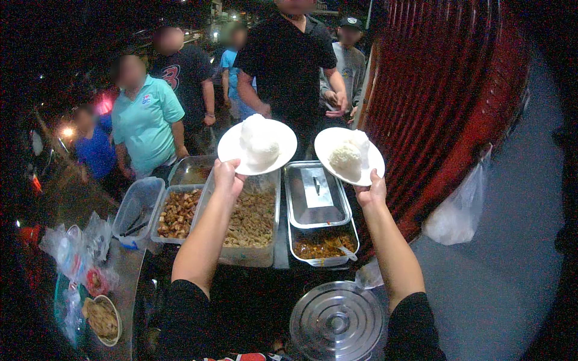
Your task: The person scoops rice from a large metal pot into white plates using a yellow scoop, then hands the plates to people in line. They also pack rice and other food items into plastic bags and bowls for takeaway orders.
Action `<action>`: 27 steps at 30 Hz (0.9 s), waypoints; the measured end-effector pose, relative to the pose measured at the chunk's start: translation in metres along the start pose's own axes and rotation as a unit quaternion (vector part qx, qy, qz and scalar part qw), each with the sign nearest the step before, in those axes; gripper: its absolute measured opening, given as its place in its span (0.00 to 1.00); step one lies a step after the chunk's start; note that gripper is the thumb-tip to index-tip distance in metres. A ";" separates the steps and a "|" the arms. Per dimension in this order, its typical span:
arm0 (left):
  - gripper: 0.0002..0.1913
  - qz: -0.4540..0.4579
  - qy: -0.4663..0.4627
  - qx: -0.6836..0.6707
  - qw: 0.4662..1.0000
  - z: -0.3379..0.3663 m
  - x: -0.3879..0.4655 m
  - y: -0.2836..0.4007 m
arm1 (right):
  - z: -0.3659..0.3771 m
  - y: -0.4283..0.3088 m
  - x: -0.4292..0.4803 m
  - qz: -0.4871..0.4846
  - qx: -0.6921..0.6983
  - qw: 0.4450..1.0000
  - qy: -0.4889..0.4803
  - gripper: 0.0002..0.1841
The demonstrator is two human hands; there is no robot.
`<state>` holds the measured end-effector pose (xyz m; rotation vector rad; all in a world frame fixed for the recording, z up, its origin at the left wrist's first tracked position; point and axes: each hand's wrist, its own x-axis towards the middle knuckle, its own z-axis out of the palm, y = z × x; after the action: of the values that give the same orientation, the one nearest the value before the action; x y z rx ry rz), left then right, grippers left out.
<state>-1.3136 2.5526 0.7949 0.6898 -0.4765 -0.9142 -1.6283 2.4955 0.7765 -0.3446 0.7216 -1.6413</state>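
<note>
My left hand (229, 177) grips the near rim of a white plate (230, 149) that bears mounds of white rice (262, 151). Another white plate (328, 141), also with rice (346, 158), is held at its near right edge by my right hand (373, 189). Both plates are raised above the food containers. Below my left arm stands a large clear plastic container of chopped food (250, 219), with a smaller container of browned cubes (179, 214) beside it. Under the right plate, a clear lid with a handle (318, 198) partly covers a white-rimmed tray of saucy food (320, 248) holding a pale spoon (348, 252).
Several people stand across the counter, the nearest in a black shirt (289, 63). A clear tub (138, 210) holding dark utensils, plastic bags (74, 252) and a food bowl (104, 318) are at left. A round clear lid (337, 320) lies low; a bag (458, 212) hangs right.
</note>
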 end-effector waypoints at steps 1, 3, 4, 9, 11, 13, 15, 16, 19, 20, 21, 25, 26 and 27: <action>0.22 0.008 0.006 -0.003 1.000 0.001 0.002 0.003 | 0.001 0.003 0.003 0.001 0.029 1.000 -0.007 0.18; 0.22 0.017 0.015 -0.008 1.000 0.003 0.006 0.007 | 0.004 0.006 0.010 -0.006 0.016 1.000 -0.024 0.18; 0.22 0.018 0.024 -0.013 0.999 0.004 0.009 0.008 | 0.006 0.008 0.013 -0.010 0.009 1.000 -0.023 0.18; 0.22 0.027 0.059 -0.009 0.998 0.003 0.029 0.011 | 0.016 0.014 0.028 -0.036 0.011 0.999 -0.040 0.18; 0.22 0.027 0.079 -0.001 0.996 0.000 0.038 0.012 | 0.023 0.018 0.035 -0.024 0.016 0.999 -0.039 0.18; 0.23 0.035 0.084 0.009 0.996 -0.005 0.047 0.014 | 0.029 0.023 0.043 -0.030 0.019 0.999 -0.040 0.17; 0.23 0.035 0.078 0.023 0.996 -0.010 0.052 0.015 | 0.031 0.025 0.049 -0.056 0.026 0.998 -0.027 0.18; 0.23 0.029 0.053 0.029 0.998 -0.011 0.052 0.013 | 0.029 0.025 0.051 -0.059 0.027 0.996 -0.053 0.18; 0.22 0.023 0.014 0.036 0.999 -0.011 0.047 0.004 | 0.022 0.019 0.054 -0.062 0.024 0.997 -0.030 0.19; 0.22 0.023 0.001 0.009 1.000 -0.008 0.042 -0.001 | 0.018 0.016 0.053 -0.067 0.022 0.997 -0.042 0.19; 0.22 0.024 -0.002 -0.013 1.000 -0.005 0.038 -0.008 | 0.017 0.014 0.054 -0.069 0.017 0.996 -0.047 0.19; 0.23 0.016 -0.003 -0.059 0.998 0.016 0.034 -0.030 | 0.024 0.008 0.060 -0.060 0.030 0.996 -0.058 0.20; 0.23 0.042 -0.028 -0.060 0.997 0.022 0.039 -0.033 | 0.031 0.009 0.064 -0.045 0.041 0.995 -0.078 0.20; 0.22 0.031 -0.028 -0.066 0.997 0.026 0.042 -0.036 | 0.034 0.008 0.066 -0.050 0.028 0.991 -0.119 0.23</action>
<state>-1.3278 2.4934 0.7913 0.5266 -0.4805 -0.9003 -1.6157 2.4229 0.7862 -0.5329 0.4842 -1.6759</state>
